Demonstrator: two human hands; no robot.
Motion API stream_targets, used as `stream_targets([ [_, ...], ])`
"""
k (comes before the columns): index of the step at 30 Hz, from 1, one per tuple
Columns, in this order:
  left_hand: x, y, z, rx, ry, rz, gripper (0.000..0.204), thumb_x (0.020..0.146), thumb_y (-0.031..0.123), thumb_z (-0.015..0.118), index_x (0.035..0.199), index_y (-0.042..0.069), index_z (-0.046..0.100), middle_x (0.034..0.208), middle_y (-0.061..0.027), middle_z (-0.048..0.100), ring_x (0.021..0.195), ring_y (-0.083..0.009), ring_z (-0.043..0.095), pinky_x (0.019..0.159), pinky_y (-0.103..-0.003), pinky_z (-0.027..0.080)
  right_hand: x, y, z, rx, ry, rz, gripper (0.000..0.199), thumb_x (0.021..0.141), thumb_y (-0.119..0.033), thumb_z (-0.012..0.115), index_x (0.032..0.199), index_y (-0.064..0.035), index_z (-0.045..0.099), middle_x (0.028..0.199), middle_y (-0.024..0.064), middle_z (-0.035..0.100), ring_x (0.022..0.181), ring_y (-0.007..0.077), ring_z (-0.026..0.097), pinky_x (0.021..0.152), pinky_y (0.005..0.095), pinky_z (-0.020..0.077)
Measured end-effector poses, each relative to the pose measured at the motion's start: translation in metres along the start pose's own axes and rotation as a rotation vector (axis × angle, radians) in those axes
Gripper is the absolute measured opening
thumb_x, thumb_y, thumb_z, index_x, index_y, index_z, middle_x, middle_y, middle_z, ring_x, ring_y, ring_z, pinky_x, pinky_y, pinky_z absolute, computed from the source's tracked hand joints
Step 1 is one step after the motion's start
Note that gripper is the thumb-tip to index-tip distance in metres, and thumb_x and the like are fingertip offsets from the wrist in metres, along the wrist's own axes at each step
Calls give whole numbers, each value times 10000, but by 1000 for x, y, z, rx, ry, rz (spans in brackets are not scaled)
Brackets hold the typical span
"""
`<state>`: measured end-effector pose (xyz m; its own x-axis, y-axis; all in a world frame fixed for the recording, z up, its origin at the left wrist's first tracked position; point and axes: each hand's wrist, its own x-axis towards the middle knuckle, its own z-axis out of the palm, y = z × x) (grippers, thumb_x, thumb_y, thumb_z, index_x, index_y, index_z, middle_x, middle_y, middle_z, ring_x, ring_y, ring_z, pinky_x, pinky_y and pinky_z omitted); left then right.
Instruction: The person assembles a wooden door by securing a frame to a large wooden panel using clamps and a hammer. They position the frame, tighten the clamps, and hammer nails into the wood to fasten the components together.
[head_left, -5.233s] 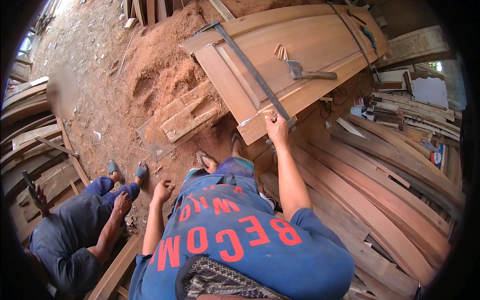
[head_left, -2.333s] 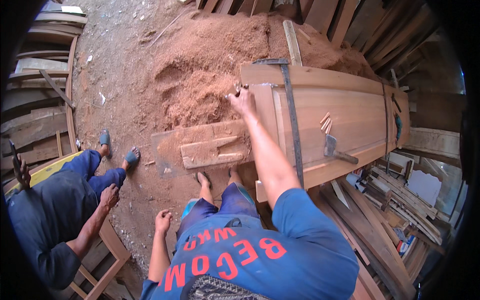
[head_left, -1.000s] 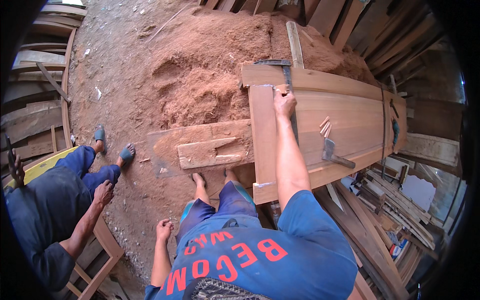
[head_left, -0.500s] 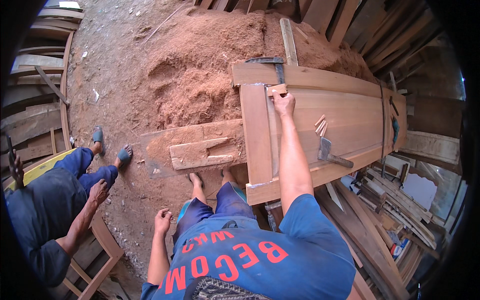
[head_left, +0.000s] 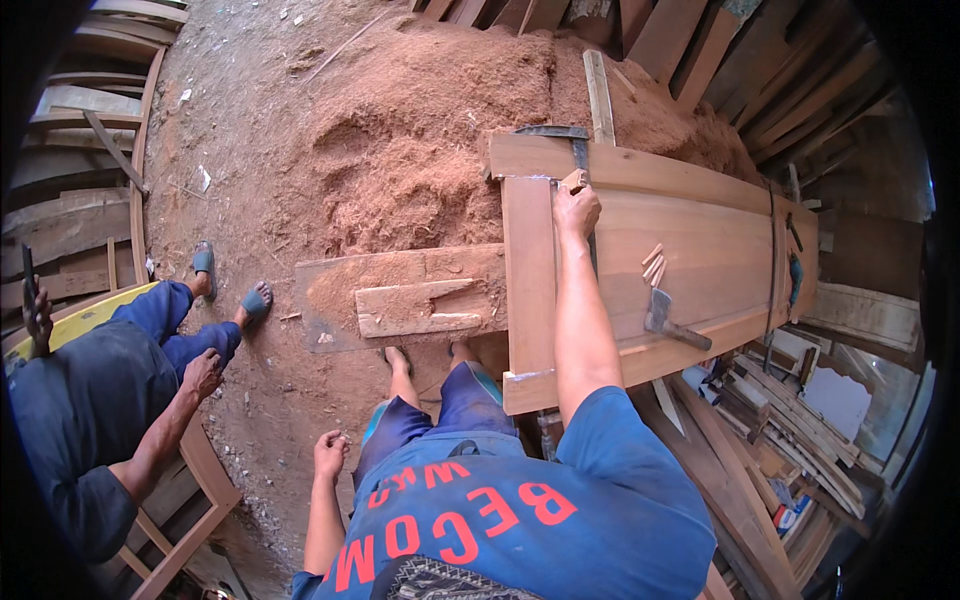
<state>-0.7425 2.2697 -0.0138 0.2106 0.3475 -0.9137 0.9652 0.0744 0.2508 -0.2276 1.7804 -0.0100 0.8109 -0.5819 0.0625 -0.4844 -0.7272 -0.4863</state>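
Observation:
A wooden door panel [head_left: 690, 240] lies across a support at my right. My right hand [head_left: 577, 212] reaches over its near-left end and grips a small wood block [head_left: 574, 180] by the inner edge of the end rail, close to a dark metal clamp [head_left: 553, 131] on the far stile. White glue-like streaks show along the joint there. My left hand [head_left: 330, 453] hangs low at my side, fingers curled inward; what they hold, if anything, cannot be made out. On the panel rest several wooden pegs [head_left: 653, 263] and a hatchet [head_left: 672, 320].
Sawdust [head_left: 420, 120] is heaped beyond the panel. A notched wood piece [head_left: 418, 308] lies on a dusty board [head_left: 330, 285] left of the door. Another person [head_left: 90, 400] sits at the far left. A second clamp [head_left: 773, 260] crosses the panel; stacked planks [head_left: 800, 430] fill the right.
My right hand has shifted a little along the rail joint, and the block in it is turned more end-on. The whole view has moved slightly; my left arm still hangs.

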Motion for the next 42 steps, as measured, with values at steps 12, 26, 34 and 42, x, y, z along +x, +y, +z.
stream_targets([
  [12, 13, -4, 6, 31, -15, 72, 282, 934, 114, 649, 1199, 21, 621, 904, -77, 690, 743, -132, 658, 620, -266, 509, 22, 48, -6, 311, -203, 81, 296, 822, -251, 753, 884, 37, 727, 833, 174, 740, 753, 258, 722, 676, 391, 552],
  [26, 10, -15, 15, 28, -38, 23, 304, 928, 103, 648, 1214, 4, 615, 923, -84, 693, 754, -133, 658, 638, -262, 509, -13, 1, 6, 58, 39, -116, 291, 827, -259, 719, 944, 7, 718, 879, 214, 729, 870, 383, 711, 784, 453, 540],
  [34, 8, -14, 14, 18, -45, 68, 287, 940, 97, 634, 1210, 2, 610, 932, -85, 690, 766, -132, 659, 646, -265, 518, -1, 19, -16, 215, -22, -2, 272, 842, -242, 712, 929, 16, 716, 864, 224, 719, 860, 399, 700, 770, 479, 523],
  [42, 7, -4, 18, 67, -62, 30, 316, 955, 122, 616, 1258, 40, 590, 974, -73, 692, 800, -138, 669, 670, -269, 522, -9, 13, -3, 176, 12, -30, 254, 839, -236, 718, 939, -3, 717, 858, 212, 724, 848, 384, 706, 770, 463, 528],
])
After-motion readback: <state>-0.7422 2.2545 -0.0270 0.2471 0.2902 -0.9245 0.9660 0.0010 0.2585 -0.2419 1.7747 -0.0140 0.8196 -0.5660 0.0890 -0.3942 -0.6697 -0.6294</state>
